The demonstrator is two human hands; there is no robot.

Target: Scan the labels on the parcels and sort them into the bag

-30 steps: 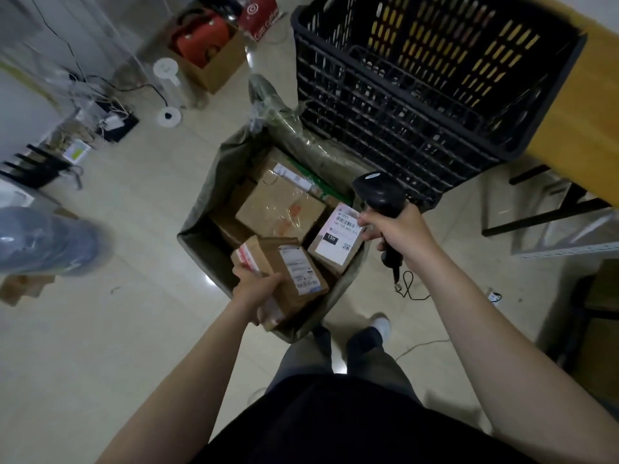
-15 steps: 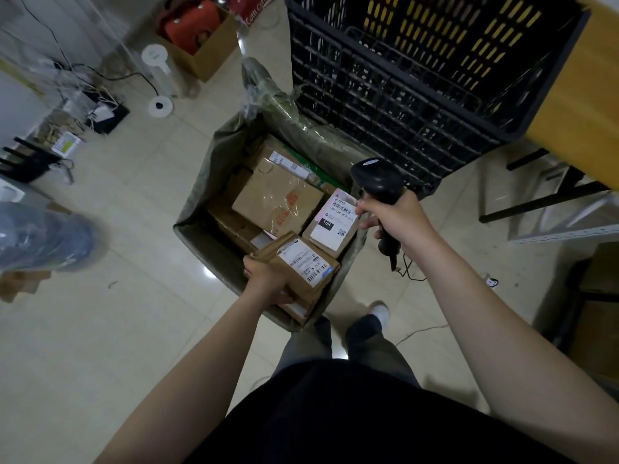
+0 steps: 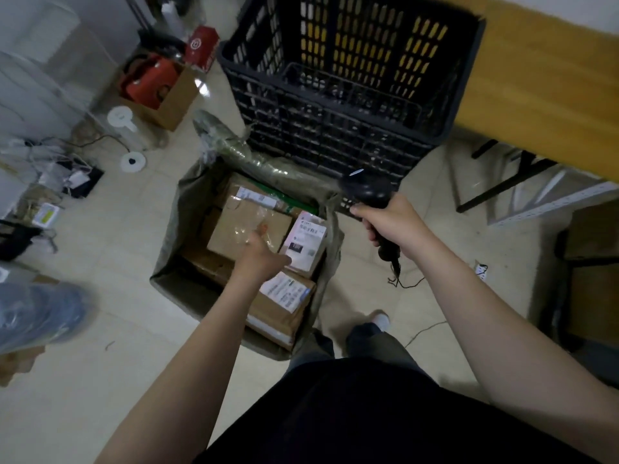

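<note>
**Parcels in the bag, scanner gripped**

The olive bag (image 3: 167, 259) stands open at frame centre and holds several parcels: a labelled parcel (image 3: 284, 306) at its lower edge, a white-faced parcel (image 3: 304, 237) above it, and a large brown box (image 3: 241, 226) to the left. The left hand (image 3: 259, 259) hangs over them, fingers extended and holding nothing. The right hand (image 3: 393, 222) clamps the black scanner (image 3: 366, 190) just right of the bag's rim. A black crate (image 3: 335, 128) crowds the bag's upper edge, and a wooden table (image 3: 536, 78) fills the upper right. Bare floor (image 3: 100, 380) lies open at lower left.
</note>
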